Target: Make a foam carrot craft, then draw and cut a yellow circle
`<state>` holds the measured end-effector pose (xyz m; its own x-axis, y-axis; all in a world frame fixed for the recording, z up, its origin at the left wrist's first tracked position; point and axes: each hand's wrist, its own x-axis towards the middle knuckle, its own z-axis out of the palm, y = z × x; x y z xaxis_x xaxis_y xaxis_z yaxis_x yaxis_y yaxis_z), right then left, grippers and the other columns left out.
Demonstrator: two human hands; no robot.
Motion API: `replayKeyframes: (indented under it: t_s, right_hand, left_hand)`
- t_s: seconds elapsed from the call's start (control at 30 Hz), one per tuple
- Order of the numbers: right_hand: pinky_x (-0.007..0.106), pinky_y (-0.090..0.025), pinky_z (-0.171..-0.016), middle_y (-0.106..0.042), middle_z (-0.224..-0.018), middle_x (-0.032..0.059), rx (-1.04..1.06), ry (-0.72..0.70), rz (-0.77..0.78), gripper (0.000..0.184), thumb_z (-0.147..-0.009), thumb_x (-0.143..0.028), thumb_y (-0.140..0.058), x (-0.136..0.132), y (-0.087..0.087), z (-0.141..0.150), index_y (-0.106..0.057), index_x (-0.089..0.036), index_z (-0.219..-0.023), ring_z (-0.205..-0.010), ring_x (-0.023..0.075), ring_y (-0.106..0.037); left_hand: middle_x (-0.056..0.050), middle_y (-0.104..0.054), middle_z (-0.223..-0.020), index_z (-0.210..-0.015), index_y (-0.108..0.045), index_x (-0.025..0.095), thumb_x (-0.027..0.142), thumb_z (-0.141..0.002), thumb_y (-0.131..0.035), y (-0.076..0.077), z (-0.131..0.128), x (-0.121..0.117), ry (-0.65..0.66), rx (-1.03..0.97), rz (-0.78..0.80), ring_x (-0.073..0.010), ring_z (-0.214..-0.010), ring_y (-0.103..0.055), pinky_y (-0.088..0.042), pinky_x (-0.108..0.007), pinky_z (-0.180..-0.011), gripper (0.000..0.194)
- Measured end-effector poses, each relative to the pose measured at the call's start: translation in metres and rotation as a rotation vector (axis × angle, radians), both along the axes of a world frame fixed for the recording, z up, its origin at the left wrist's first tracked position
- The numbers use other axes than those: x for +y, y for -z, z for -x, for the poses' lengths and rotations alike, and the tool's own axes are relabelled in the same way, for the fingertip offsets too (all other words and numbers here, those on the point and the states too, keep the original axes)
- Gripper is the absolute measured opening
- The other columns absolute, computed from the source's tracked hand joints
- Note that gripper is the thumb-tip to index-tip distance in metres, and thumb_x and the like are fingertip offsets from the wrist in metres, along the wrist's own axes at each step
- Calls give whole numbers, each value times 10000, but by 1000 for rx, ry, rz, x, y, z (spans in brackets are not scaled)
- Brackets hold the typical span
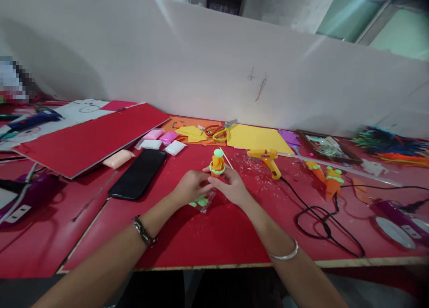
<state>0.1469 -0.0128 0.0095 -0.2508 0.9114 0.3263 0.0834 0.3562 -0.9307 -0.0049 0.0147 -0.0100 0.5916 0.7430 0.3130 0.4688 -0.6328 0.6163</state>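
Both my hands meet over the middle of the red table around a small craft ice cream cone (217, 164), with an orange swirl, a pale green rim and a green ball on top. My left hand (192, 187) has its fingers closed at the cone's left side. From the right, my right hand (231, 185) grips its lower part, which the fingers mostly hide. A thin pale stick (227, 158) slants beside the right fingers. Under my left hand lies a clear packet of green clay (202, 201), partly covered.
A yellow glue gun (266, 159) with a looped black cord lies to the right, near finished orange cones (333, 182). Scissors (221, 131) and yellow paper (256, 138) are at the back. A black phone (138, 174), clay packets (150, 144) and a red board (94, 138) lie left.
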Motion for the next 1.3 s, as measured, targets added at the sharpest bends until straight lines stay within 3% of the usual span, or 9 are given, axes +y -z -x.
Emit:
replayKeyframes:
  t_s: [0.13, 0.3, 0.53, 0.73, 0.87, 0.97, 1.03, 1.13, 1.3]
  right_hand:
    - [271, -464, -692, -605, -886, 6, 140, -53, 201, 223, -686, -327, -616, 7, 9, -3, -641, -221, -881, -763, 126, -566]
    - [200, -407, -525, -592, -688, -13, 197, -20, 321, 239, -678, -356, -621, 12, 18, -5, -637, -160, -815, -554, 71, -508]
    - [215, -406, -545, -603, -671, -12, 164, -16, 392, 312, -679, -388, -604, 14, 17, -6, -617, -140, -868, -533, 74, -511]
    - [257, -430, -635, -614, -715, 8, -39, -30, 238, 215, -674, -311, -612, 11, -2, -12, -623, -149, -814, -630, 110, -545]
    - [276, -424, -680, -618, -758, 13, -208, 0, 91, 152, -714, -300, -571, -2, -20, -23, -620, -172, -779, -691, 132, -554]
    - [280, -395, -667, -603, -719, 9, -407, 111, 7, 138, -726, -308, -562, -23, -33, -43, -607, -177, -733, -668, 137, -526]
    - [264, -381, -628, -574, -667, -5, -459, 112, 86, 132, -741, -297, -542, -39, -37, -61, -572, -173, -704, -628, 124, -501]
    - [219, -351, -527, -515, -627, -38, -444, 67, 336, 137, -717, -291, -565, -64, -36, -91, -500, -174, -688, -553, 94, -470]
    - [203, -316, -451, -493, -587, -48, -380, 233, 561, 188, -695, -330, -573, -99, -23, -138, -478, -177, -750, -477, 79, -448]
  left_hand:
    - [1, -572, -499, -654, -584, 121, 373, -784, -470, -1, -7, -7, 38, -189, 322, -79, -423, -503, -371, -175, -455, 305]
    - [0, -581, -496, -614, -564, 123, 409, -786, -454, -3, -12, -10, 104, -240, 628, -84, -398, -512, -378, -181, -418, 352]
    - [-4, -621, -562, -653, -523, 131, 412, -733, -518, 2, -12, -3, 104, -287, 743, -78, -394, -498, -376, -188, -410, 292]
    - [-24, -615, -559, -631, -538, 119, 410, -778, -450, 2, -9, -4, 65, -225, 641, -77, -393, -476, -358, -188, -411, 338]
    - [-22, -599, -563, -632, -560, 125, 384, -821, -403, -3, -8, -8, 153, -99, 389, -83, -469, -496, -352, -184, -477, 357]
    - [-6, -575, -563, -621, -560, 134, 347, -838, -383, -6, -9, -10, 198, -10, 221, -80, -507, -483, -335, -182, -516, 352]
    - [-3, -574, -584, -646, -565, 140, 335, -849, -361, -7, -10, -10, 206, 30, 183, -82, -531, -483, -328, -181, -531, 348]
    - [-3, -577, -610, -662, -564, 148, 327, -852, -351, -6, -11, -9, 193, 89, 143, -89, -563, -492, -327, -187, -557, 338]
    - [-22, -614, -715, -731, -594, 167, 318, -849, -349, -4, -12, -9, 185, 156, 74, -115, -661, -528, -344, -206, -626, 312]
